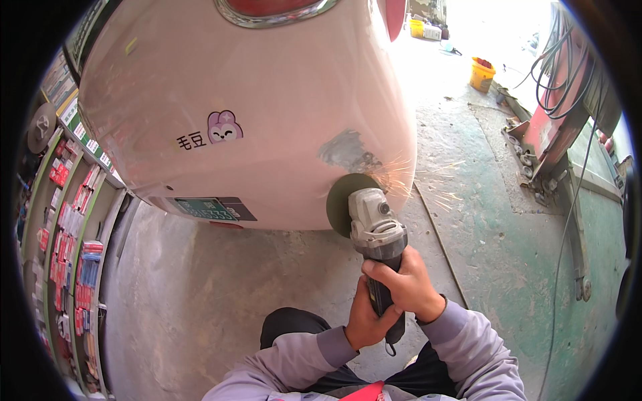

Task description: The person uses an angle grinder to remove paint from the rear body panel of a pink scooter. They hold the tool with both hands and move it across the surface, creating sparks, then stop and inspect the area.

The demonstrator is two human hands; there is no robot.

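Both my hands grip an angle grinder (378, 230) with a grey metal head and a dark body. My left hand (367, 318) wraps the lower part of its handle, and my right hand (409, 284) closes round the body just below the head. The round, dark greenish disc (340, 205) meets the lower right corner of a pale pink car's rear (274, 100). Orange sparks (401, 175) fly off to the right from the contact. Just above the disc is a scraped grey patch (348, 151) in the paint. The grinder partly hides the disc.
A licence plate (215, 208) and a cartoon rabbit sticker (224, 127) are on the car. Shelves of boxed goods (63, 247) line the left. On the right stand a red post (550, 123) with coiled cables (558, 67) and a yellow bucket (481, 73). A cable (565, 247) trails across the floor.
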